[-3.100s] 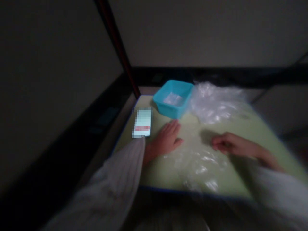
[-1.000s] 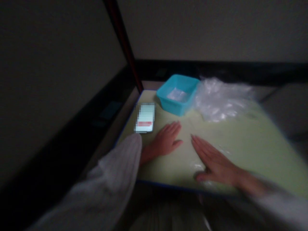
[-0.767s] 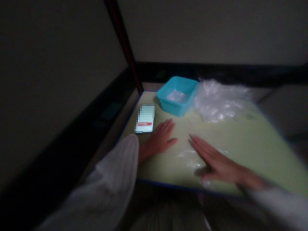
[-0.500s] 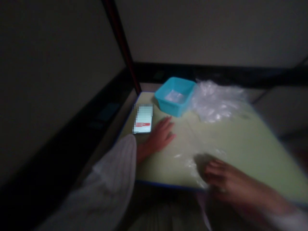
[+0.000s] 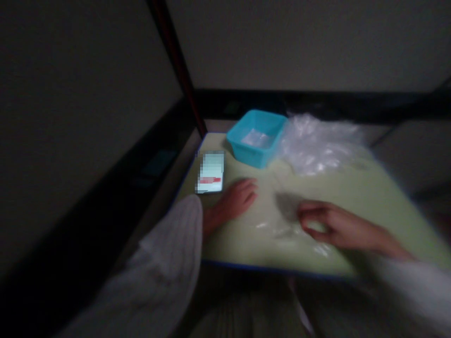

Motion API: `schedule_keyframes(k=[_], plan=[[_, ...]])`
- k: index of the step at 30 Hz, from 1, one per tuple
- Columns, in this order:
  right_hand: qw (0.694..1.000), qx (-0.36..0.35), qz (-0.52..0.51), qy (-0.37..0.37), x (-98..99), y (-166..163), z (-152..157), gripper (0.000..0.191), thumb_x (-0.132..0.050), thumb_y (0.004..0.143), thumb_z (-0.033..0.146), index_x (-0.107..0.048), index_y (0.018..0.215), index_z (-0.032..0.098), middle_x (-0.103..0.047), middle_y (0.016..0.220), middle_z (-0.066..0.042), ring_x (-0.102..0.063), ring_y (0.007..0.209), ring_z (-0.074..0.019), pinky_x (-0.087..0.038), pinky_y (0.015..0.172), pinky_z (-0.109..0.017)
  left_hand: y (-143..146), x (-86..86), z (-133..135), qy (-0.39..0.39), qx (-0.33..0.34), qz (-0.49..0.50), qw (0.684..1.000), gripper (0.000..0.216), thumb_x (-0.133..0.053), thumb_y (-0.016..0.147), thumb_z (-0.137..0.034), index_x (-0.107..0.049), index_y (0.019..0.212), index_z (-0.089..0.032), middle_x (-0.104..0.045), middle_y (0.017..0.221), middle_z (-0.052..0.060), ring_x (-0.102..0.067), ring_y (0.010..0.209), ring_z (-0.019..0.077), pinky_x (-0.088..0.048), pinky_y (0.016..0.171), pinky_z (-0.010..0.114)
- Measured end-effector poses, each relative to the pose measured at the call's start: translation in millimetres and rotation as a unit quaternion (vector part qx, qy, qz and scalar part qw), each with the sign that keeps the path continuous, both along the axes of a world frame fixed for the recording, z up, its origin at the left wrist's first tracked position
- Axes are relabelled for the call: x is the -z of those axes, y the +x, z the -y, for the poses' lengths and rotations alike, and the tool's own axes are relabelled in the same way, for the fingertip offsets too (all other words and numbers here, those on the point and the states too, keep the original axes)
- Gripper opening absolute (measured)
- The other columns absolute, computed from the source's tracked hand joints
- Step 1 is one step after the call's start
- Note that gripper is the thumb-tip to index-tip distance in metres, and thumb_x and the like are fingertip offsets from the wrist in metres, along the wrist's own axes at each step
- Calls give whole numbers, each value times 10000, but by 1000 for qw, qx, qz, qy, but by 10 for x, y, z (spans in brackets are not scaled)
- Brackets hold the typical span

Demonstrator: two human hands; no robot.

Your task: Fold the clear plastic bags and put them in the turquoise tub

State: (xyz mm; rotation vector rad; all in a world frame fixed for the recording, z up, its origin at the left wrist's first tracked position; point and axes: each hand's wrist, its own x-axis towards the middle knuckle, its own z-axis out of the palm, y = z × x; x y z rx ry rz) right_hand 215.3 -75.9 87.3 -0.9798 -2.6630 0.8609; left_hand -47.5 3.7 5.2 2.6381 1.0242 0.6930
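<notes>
My left hand rests palm down on the pale green table, fingers loosely stretched, just right of a lit phone. It holds nothing. My right hand is at the table's middle with fingers curled in a pinch on a clear plastic bag. That bag lies flat and faint on the table between my hands. Both sleeves are white. The picture is dim and blurred.
A turquoise tub with something clear inside stands at the far left of the table. A crumpled heap of clear plastic bags lies right of it. The table has a blue front edge. A dark red post rises behind.
My right hand lay flat on the plastic, drew back toward the front edge, then moved forward and curled into a pinch. My left hand slid slightly toward the phone.
</notes>
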Motion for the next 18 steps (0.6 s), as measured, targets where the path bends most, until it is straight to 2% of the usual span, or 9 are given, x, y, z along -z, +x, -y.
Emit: schedule_keyframes(k=[4,7,9,12,15,18], plan=[[998,54,1,21,110,-14,-190,133,-488,830,122,-539,725,188,-562,779,-33,-563,757,-169,-428,701,-289,17,9,30,1,15,14,1000,206,-462,898,-197,-612,1029,-141,-610,1166,107,-569,1090,203,-462,984,386],[993,89,59,48,247,16,-246,155,-459,839,148,-522,703,188,-567,755,-49,-549,686,-174,-418,646,-294,29,-16,82,17,41,30,999,231,-440,905,-181,-600,1067,-145,-610,1181,110,-569,1101,201,-468,974,393],[985,121,100,74,303,67,-256,184,-437,850,170,-511,682,189,-569,753,-62,-537,651,-176,-408,622,-300,47,-50,145,43,83,35,995,252,-418,915,-182,-597,1087,-144,-606,1206,114,-554,1138,204,-462,979,393],[976,167,105,97,314,159,-259,175,-421,854,185,-528,716,185,-589,794,-82,-554,671,-186,-417,635,-306,110,-122,290,67,194,0,979,300,-387,934,-225,-589,1142,-147,-578,1278,109,-497,1231,204,-413,1032,379],[970,203,76,106,285,222,-264,126,-439,821,170,-562,794,181,-606,812,-76,-574,679,-187,-431,639,-294,204,-173,441,46,291,-65,953,423,-353,950,-312,-471,1307,-119,-430,1432,111,-337,1363,198,-307,1119,355],[968,216,63,110,274,247,-267,126,-452,811,170,-577,804,188,-620,786,-59,-580,652,-181,-436,627,-285,270,-144,518,18,323,-90,942,629,-402,919,-451,-310,1414,-74,-284,1508,132,-190,1422,212,-207,1168,354]])
